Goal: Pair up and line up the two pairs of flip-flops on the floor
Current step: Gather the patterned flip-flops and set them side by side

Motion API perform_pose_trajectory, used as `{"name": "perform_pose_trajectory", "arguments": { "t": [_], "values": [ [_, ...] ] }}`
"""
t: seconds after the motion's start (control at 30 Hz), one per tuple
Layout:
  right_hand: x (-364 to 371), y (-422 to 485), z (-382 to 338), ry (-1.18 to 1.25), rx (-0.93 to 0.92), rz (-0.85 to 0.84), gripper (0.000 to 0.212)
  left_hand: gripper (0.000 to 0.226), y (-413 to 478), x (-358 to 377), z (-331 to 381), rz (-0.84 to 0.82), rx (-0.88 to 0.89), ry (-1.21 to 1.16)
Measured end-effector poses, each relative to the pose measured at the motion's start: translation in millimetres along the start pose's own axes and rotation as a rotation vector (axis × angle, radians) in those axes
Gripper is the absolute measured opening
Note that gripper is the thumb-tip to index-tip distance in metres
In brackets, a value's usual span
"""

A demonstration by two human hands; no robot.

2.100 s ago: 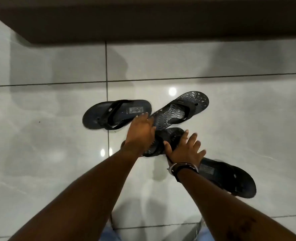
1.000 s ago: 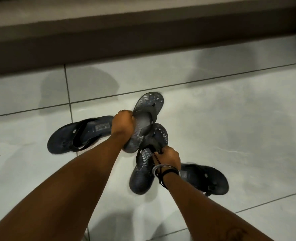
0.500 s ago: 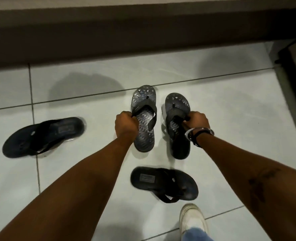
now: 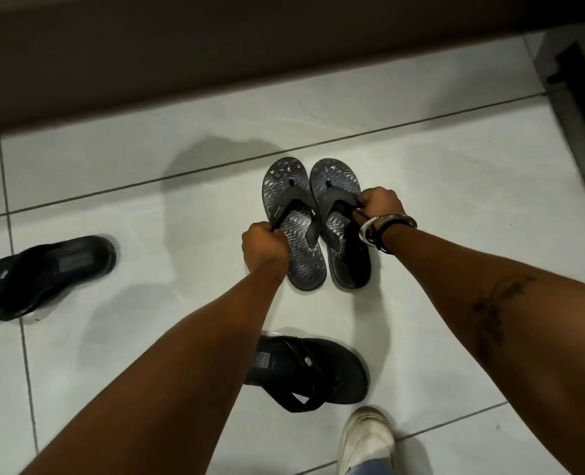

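Two grey flip-flops with a wavy embossed footbed lie side by side on the white tile floor, toes pointing away from me. My left hand [image 4: 265, 246] grips the strap of the left patterned flip-flop [image 4: 293, 221]. My right hand [image 4: 380, 204] grips the strap of the right patterned flip-flop [image 4: 341, 221]. Two plain black flip-flops lie apart: one black flip-flop [image 4: 44, 277] at the far left, the other black flip-flop [image 4: 313, 368] near me, lying crosswise and partly under my left forearm.
A dark raised step or ledge [image 4: 215, 63] runs along the far edge of the floor. A dark door frame [image 4: 579, 97] stands at the right. My white shoe [image 4: 366, 440] rests on the tile at the bottom, just right of the near black flip-flop.
Both hands lifted the two patterned flip-flops out of the pile, carried them to the right and set them down parallel. Since half a second ago the pair has drawn closer together.
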State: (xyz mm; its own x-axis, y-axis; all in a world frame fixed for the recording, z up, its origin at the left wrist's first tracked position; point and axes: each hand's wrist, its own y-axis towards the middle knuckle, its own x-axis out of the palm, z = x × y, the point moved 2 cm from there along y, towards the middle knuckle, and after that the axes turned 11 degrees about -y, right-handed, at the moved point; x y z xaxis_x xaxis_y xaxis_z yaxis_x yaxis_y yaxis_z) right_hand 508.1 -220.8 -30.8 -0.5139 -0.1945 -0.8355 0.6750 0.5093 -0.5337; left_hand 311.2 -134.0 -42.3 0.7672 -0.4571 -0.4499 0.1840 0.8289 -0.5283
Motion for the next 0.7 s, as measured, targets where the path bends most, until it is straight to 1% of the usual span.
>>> {"name": "perform_pose_trajectory", "arguments": {
  "t": [0.2,0.33,0.37,0.43,0.5,0.57,0.63,0.7],
  "values": [
    [3,-1,-1,0.031,-0.012,0.048,0.017,0.015,-2,2,-5,0.018,0.005,0.029],
    [6,-4,-2,0.047,-0.005,0.060,0.014,0.019,-1,-2,-12,0.006,0.012,0.031],
    [7,-6,-2,0.047,-0.001,0.071,0.015,0.020,-2,-2,-13,-0.002,0.017,0.026],
    [11,-17,-3,0.012,0.014,0.118,0.025,0.021,-4,-7,-15,-0.029,0.034,0.015],
    [17,-41,-6,-0.095,0.040,0.192,0.034,0.032,-8,-19,-20,-0.033,0.065,0.019],
    [29,-72,-12,-0.159,0.036,0.263,0.036,0.039,-12,-39,-28,-0.019,0.074,0.060],
    [48,-108,-25,-0.195,-0.003,0.258,0.040,0.037,-16,-72,-40,-0.023,0.130,0.156],
    [70,-141,-38,-0.201,0.009,0.167,0.044,0.033,-24,-106,-58,-0.077,0.251,0.315]
  ]
}}
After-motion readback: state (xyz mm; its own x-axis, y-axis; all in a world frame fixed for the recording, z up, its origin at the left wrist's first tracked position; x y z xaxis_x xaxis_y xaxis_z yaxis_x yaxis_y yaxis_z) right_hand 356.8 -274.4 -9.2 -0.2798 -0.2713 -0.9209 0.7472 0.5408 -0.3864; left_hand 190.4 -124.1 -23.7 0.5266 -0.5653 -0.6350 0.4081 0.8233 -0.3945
